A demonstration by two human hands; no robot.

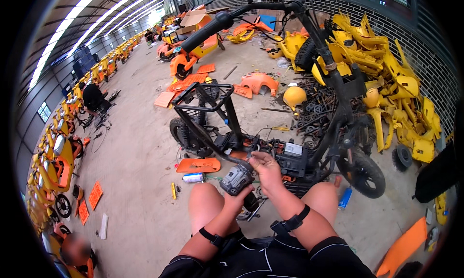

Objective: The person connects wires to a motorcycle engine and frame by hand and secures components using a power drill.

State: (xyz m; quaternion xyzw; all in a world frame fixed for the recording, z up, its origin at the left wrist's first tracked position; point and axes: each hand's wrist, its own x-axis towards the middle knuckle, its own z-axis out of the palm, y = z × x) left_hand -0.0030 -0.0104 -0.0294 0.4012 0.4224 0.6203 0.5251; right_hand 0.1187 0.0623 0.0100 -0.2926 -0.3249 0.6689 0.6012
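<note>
- So, left hand (235, 197) is wrapped tight round the grip of a grey-and-black cordless power driver (238, 180), held just above the bare knees, nose aimed at the scooter deck.
- Right hand (265, 168) is pinched shut on something small at the frame edge, just right of the driver's head; too small to tell what.
- Stripped black steel-tube scooter frame (212, 114) stands right in front: matte, greasy-looking tubes, exposed wiring, rubber tyres.
- To do it well, my judgement: keep the driver square to the fastener, brace the wrist, short trigger bursts, fingers out of the bit's way.
- Orange flat plastic panel (198, 165) lies on the dusty concrete floor (135, 152), near left.
- Glossy yellow moulded plastic body shells (386, 80) are heaped far right against the brick wall.
</note>
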